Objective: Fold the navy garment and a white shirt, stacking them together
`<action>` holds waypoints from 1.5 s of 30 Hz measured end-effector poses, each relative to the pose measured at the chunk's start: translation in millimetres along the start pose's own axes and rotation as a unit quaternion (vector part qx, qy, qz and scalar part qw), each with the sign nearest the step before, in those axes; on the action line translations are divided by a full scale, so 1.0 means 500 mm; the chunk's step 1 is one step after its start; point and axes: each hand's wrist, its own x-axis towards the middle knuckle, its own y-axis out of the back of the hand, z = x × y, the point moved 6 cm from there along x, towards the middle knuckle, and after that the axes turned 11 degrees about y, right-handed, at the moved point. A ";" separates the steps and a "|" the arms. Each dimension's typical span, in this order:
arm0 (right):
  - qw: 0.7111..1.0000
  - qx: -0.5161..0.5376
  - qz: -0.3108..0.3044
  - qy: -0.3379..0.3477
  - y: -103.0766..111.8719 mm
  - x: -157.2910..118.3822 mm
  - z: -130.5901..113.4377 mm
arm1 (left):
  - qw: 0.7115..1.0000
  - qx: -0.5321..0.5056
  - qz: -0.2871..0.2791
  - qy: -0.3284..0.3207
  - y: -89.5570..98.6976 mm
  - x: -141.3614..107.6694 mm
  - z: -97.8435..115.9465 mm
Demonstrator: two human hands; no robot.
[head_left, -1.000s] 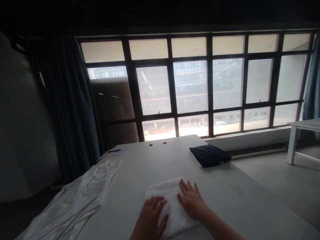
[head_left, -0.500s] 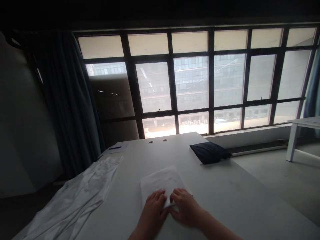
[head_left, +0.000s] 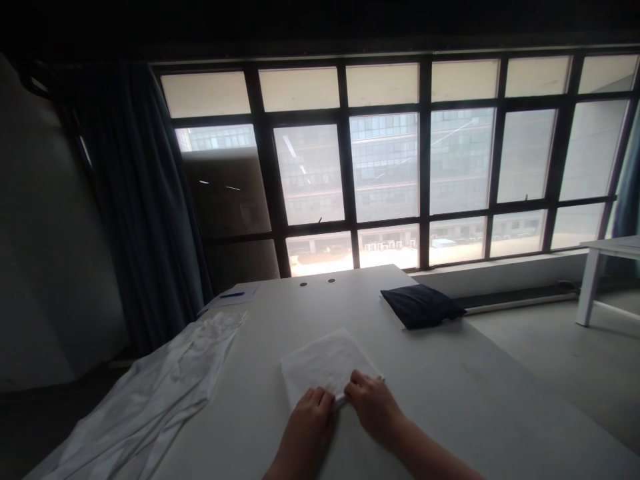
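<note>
A folded white cloth (head_left: 327,363), perhaps a garment, lies flat on the white table (head_left: 310,313) in front of me. My left hand (head_left: 315,407) grips its near edge with curled fingers, the thumb out of sight underneath. On the near right edge, my right hand (head_left: 367,393) pinches the same cloth, fingers bent over the top. A small gap separates the two hands. A little dark-tipped bit shows by the cloth's right corner, too small to make out.
To the left, a loose white garment (head_left: 175,380) drapes along the table's edge. A folded dark cloth (head_left: 423,305) rests at the right edge. Farther back are a paper with a blue pen (head_left: 233,295) and two round table holes. Another white table (head_left: 595,280) stands at far right.
Both hands have closed on the near edge of the folded cloth and drawn slightly apart. My right hand has shifted a little right, and more of the cloth's top is uncovered.
</note>
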 end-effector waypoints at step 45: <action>0.978 0.010 0.170 -0.120 0.496 -0.118 0.132 | 0.934 -0.282 0.201 0.085 0.024 0.013 -0.117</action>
